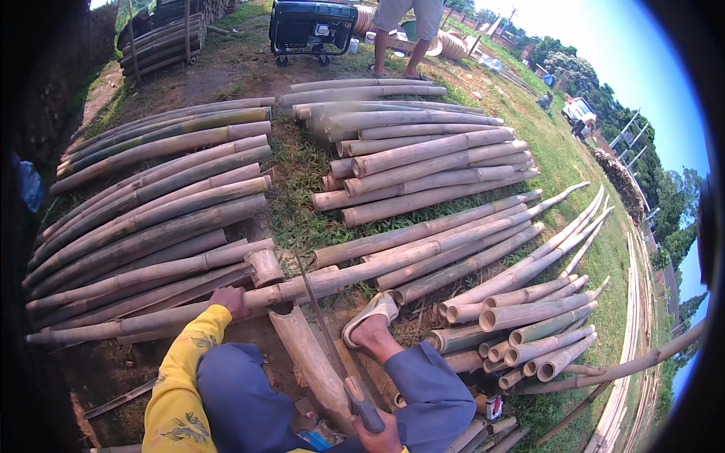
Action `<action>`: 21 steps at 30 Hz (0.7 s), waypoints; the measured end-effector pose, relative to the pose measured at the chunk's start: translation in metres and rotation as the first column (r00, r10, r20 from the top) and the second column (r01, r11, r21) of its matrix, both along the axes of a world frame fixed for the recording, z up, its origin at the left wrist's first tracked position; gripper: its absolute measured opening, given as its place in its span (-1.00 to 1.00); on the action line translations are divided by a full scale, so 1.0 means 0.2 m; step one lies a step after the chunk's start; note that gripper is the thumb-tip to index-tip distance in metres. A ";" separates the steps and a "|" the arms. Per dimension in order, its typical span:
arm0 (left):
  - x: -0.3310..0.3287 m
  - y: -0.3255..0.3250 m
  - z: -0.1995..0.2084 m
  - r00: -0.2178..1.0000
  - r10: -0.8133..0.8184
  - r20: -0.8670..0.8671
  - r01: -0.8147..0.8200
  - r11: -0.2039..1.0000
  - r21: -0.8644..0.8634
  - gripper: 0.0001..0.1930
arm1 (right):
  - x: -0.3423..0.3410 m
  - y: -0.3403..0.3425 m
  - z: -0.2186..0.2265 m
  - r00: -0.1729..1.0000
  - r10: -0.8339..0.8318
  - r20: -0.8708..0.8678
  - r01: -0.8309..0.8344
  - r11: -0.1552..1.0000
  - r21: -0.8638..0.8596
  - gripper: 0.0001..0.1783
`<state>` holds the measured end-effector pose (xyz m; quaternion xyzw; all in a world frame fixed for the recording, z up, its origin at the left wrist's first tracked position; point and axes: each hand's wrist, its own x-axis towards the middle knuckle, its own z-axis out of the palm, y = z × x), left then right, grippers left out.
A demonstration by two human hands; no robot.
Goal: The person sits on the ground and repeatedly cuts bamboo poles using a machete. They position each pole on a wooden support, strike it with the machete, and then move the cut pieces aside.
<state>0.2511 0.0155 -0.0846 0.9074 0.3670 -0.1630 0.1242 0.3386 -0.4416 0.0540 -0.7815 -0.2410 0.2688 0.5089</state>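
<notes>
A long bamboo pole (pixel 340 281) runs across in front of me from lower left to upper right. My left hand (pixel 229 301) is wrapped round it, left of the saw. My right hand (pixel 379 433), low in the picture, is closed on the wooden handle of a handsaw (pixel 322 321). The narrow blade slants up and away from the handle and meets the pole, crossing it near its middle. Beneath the pole, a thick slanted log (pixel 308 359) stands close to the blade. A short cut bamboo piece (pixel 265 267) sits just behind the pole.
Bamboo lengths (pixel 151 192) lie in rows at left, with more stacks (pixel 430 162) ahead and a pile of open-ended pieces (pixel 540 325) at right. My shoe (pixel 370 317) is beside the log. A black generator (pixel 311 30) and a standing person (pixel 408 30) are at the back.
</notes>
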 end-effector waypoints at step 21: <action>0.09 -0.07 0.04 0.999 0.027 -0.042 -0.026 0.999 0.019 -0.41 | 0.14 0.15 0.02 0.995 0.066 0.080 -0.070 0.996 0.056 -0.79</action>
